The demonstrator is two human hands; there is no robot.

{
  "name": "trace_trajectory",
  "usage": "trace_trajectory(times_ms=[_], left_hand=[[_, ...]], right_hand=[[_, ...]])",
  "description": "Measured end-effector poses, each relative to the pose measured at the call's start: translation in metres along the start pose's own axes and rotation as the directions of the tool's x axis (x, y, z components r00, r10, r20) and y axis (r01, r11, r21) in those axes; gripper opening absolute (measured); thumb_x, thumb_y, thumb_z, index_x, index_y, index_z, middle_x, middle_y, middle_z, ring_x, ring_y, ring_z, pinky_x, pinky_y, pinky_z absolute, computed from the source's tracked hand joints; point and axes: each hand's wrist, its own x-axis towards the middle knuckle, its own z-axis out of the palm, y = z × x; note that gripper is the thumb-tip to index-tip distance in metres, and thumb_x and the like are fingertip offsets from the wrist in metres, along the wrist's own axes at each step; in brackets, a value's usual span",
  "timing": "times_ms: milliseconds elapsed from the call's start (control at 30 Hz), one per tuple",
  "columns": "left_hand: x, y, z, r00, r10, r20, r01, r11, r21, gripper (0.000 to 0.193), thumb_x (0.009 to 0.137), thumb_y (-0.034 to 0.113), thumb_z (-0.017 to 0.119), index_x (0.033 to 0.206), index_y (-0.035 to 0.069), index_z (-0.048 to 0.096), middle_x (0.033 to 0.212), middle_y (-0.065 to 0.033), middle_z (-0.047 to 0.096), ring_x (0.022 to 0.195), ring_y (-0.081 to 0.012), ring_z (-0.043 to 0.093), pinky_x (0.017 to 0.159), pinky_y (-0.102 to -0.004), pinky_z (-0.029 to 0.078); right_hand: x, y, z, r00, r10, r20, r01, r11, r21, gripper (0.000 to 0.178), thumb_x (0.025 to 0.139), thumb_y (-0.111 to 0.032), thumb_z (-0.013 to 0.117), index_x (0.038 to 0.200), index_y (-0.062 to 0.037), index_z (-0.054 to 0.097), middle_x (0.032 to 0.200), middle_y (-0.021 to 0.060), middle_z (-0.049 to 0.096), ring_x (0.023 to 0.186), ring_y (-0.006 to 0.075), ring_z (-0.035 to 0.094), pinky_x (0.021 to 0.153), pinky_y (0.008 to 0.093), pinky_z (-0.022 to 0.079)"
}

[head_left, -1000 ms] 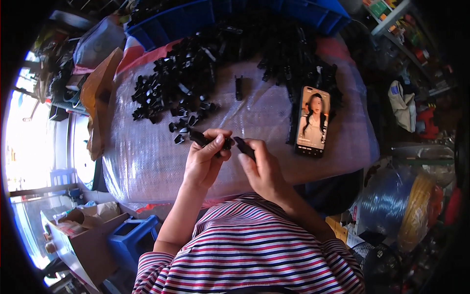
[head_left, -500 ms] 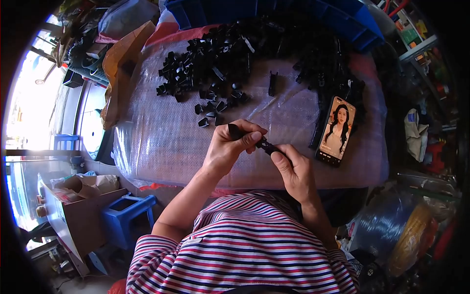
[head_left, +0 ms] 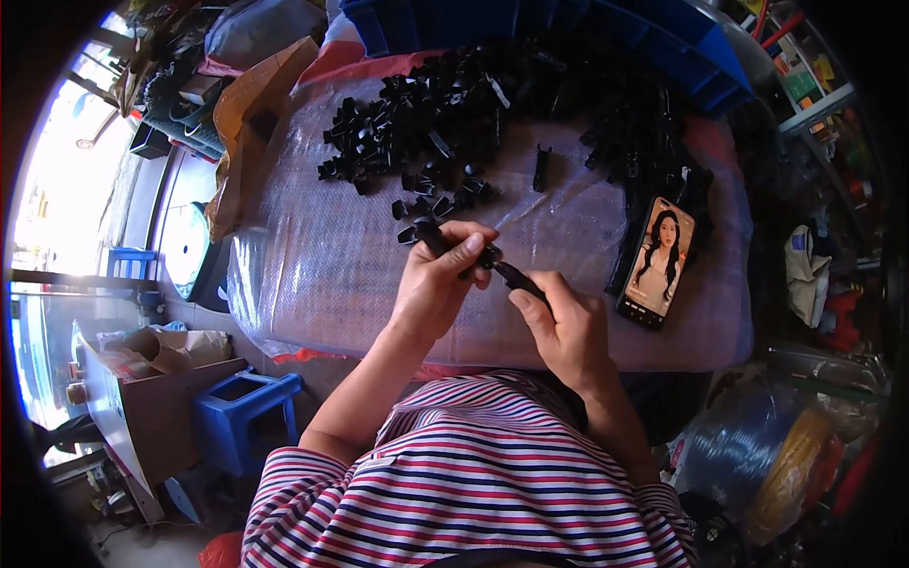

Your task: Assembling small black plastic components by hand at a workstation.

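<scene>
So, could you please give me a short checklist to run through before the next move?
1. Left hand grips the black part: ok.
2. Right hand grips the black stick: ok.
3. The black part and the black stick joined: cannot tell, too small.
4. Phone clear of both hands: ok, to their right.
5. Loose pieces well away from the left hand: not ok, some lie close.

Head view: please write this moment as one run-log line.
left hand: holds black part; right hand: holds slim black piece; contact between them: unclear; lit phone: right of hands; loose black pieces: beyond hands
</scene>
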Motion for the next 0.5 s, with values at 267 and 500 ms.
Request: trace_trajectory(times_ms=[267,500], left_hand=[[-0.002,-0.007,0.008,0.998,0.05,0.039,-0.055,0.989,0.134,0.013,0.082,0.01,0.061,0.088,-0.001,0.06,0.074,-0.0074,0.06,0.057,-0.0099,0.052,0.052,-0.0212,0.041],[-0.01,-0.004,0.015,0.985,0.17,0.03,-0.166,0.884,0.437,0.009,0.082,0.006,0.06,0.086,-0.002,0.061,0.074,-0.0059,0.06,0.056,-0.0067,0.049,0.052,-0.0187,0.039]], right_hand=[[-0.006,0.002,-0.008,0.97,0.211,0.12,-0.233,0.945,0.228,0.022,0.089,-0.022,0.053,0.082,-0.0011,0.055,0.05,0.0074,0.042,0.042,0.0138,0.041,0.041,0.0284,0.033],[-0.005,0.008,-0.003,0.953,0.26,0.156,-0.296,0.911,0.288,0.022,0.088,-0.02,0.053,0.081,0.0007,0.056,0.053,0.0086,0.047,0.047,0.0137,0.044,0.045,0.0288,0.036]])
